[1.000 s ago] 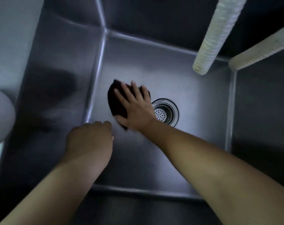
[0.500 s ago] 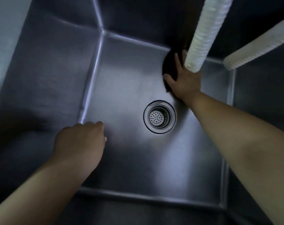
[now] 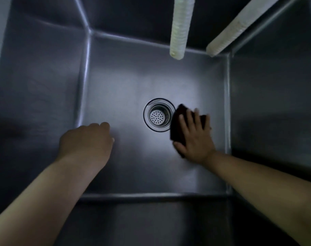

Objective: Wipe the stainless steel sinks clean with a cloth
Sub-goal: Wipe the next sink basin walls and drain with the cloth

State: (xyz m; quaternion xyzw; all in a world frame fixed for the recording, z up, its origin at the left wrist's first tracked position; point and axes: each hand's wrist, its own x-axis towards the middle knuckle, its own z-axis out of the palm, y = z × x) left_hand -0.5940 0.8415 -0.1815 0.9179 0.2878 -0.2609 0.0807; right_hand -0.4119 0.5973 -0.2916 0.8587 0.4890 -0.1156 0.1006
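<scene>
I look straight down into a deep stainless steel sink (image 3: 115,89) with a round strainer drain (image 3: 158,115) in its floor. My right hand (image 3: 193,137) lies flat with straight fingers on a dark cloth (image 3: 177,121), pressing it to the sink floor just right of the drain. My left hand (image 3: 87,141) hovers over the left part of the floor with its fingers curled under, holding nothing that I can see.
Two whitish ribbed hoses hang into the sink from above, one hose (image 3: 179,27) at the back middle and the other hose (image 3: 234,27) at the back right corner. Steel walls close in on all sides.
My right hand has swept the cloth from the back wall under the hose down to the floor right of the drain. The left hand has stayed about where it was.
</scene>
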